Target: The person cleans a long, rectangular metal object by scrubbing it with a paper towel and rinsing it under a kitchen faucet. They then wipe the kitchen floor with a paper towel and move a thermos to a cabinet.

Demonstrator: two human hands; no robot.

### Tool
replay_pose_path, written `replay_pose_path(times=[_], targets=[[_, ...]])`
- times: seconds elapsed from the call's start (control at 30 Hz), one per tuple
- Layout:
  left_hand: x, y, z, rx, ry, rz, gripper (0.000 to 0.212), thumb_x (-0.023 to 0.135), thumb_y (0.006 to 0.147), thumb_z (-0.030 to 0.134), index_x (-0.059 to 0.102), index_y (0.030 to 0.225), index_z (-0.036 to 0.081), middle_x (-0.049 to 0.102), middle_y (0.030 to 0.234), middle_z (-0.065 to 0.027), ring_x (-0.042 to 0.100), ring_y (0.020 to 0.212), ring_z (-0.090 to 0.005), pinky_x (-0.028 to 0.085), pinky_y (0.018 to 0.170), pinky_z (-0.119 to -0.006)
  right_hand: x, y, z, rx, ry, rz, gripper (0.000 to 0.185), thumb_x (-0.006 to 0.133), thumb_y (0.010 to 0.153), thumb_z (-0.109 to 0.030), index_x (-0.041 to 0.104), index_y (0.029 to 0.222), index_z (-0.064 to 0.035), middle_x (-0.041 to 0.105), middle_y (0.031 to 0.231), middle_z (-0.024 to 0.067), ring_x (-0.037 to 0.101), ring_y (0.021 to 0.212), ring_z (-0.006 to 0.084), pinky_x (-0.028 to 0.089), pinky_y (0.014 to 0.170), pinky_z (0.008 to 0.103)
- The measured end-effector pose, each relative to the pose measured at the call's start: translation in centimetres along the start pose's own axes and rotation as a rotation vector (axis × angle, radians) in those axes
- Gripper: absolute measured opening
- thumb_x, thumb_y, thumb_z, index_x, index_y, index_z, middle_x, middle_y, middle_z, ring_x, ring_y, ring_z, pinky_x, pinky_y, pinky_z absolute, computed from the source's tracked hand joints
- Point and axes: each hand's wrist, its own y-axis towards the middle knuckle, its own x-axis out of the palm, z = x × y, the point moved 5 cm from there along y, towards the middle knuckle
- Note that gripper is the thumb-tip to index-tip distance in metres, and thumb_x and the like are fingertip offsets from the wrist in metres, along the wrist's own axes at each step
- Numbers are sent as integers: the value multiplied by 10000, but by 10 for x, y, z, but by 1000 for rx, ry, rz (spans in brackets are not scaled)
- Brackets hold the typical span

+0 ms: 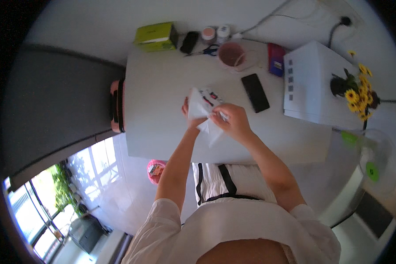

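Observation:
A white plastic bag (199,104) with dark and red printing is held above the table, in front of me. My left hand (192,115) is at its left side, partly hidden behind the film, with fingertips showing past the edge. The fingers of my right hand (232,120) pinch the bag at its right side. A loose corner of the film hangs down between my wrists. To the right of the bag, a black smartphone (255,93) lies on the white table (158,132).
Along the back are a green box (155,37), a dark object (189,42), two jars, scissors (207,51) and a pink cup (231,55). A red and blue packet (276,61) lies beside a white cabinet (303,85) bearing yellow flowers (352,96). A pink basket (155,171) stands below.

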Motion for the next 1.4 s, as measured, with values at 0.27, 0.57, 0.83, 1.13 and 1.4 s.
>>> replay_pose_path(times=[0.27, 0.57, 0.83, 1.13, 1.4], targets=[[-20, -59, 116, 219, 327, 379, 964, 811, 561, 208, 273, 1341, 32, 332, 1349, -183, 293, 1245, -377, 262, 1012, -456, -174, -176, 16, 428, 51, 191, 229, 686, 754, -206, 634, 842, 0, 641, 750, 102, 575, 641, 135, 462, 588, 272], [259, -207, 487, 475, -394, -902, 705, 730, 692, 103, 375, 1298, 36, 480, 1227, -151, 480, 1098, -237, 370, 949, -352, -390, -446, -3, 712, 274, 464, 160, 703, 729, -186, 633, 794, -57, 596, 711, 0, 536, 634, 78, 447, 580, 243], [496, -307, 647, 293, -379, -1136, 123, 611, 819, 77, 646, 896, -12, 628, 785, -19, 553, 682, -77, 464, 611, -229, -540, -709, 8, 626, 487, 1106, 141, 675, 771, -179, 606, 825, -68, 587, 729, -9, 532, 614, 68, 435, 550, 215], [731, -455, 743, 397, -162, -1506, 161, 580, 860, 151, 611, 948, 20, 581, 748, 15, 504, 671, -52, 410, 565, -217, -688, -885, 117, 907, 638, 1172, 275, 703, 757, -257, 585, 892, -48, 600, 762, 30, 548, 616, 96, 459, 543, 239], [1060, -535, 752, -790, -391, -1505, 225, 552, 859, 96, 555, 1061, -2, 621, 966, -98, 603, 879, -219, 515, 741, -360, -835, -1145, 214, 1101, 303, 1872, 367, 693, 750, -352, 611, 895, -25, 617, 762, 85, 583, 645, 172, 498, 579, 310]])
